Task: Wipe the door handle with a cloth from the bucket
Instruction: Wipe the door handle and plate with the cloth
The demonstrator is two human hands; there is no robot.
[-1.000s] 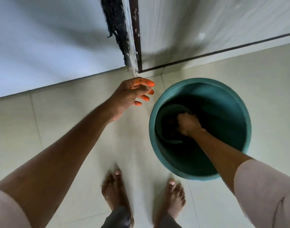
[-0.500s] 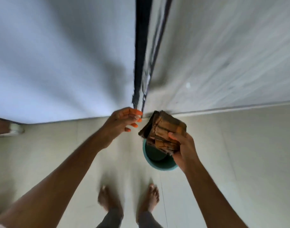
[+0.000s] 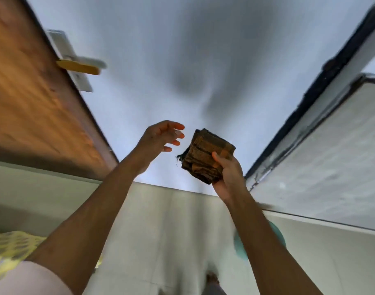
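Observation:
My right hand (image 3: 227, 175) grips a folded brown and orange checked cloth (image 3: 205, 155), held up at chest height in front of the pale wall. My left hand (image 3: 161, 135) is raised just left of the cloth, fingers spread, holding nothing and not touching it. The door handle (image 3: 82, 64), a yellowish lever on a white plate, sticks out from the brown wooden door (image 3: 33, 103) at the upper left, well away from both hands. The teal bucket (image 3: 278, 233) stands on the floor below, mostly hidden behind my right forearm.
A dark-framed panel (image 3: 331, 145) runs along the right side. Pale floor tiles (image 3: 165, 231) lie below. A yellow patterned fabric (image 3: 10, 250) shows at the lower left. One bare foot (image 3: 212, 279) is just visible at the bottom.
My right hand lifted the cloth out of the bucket and raised it. The view tilted up and left, bringing the door and its handle into sight; the bucket dropped low in view.

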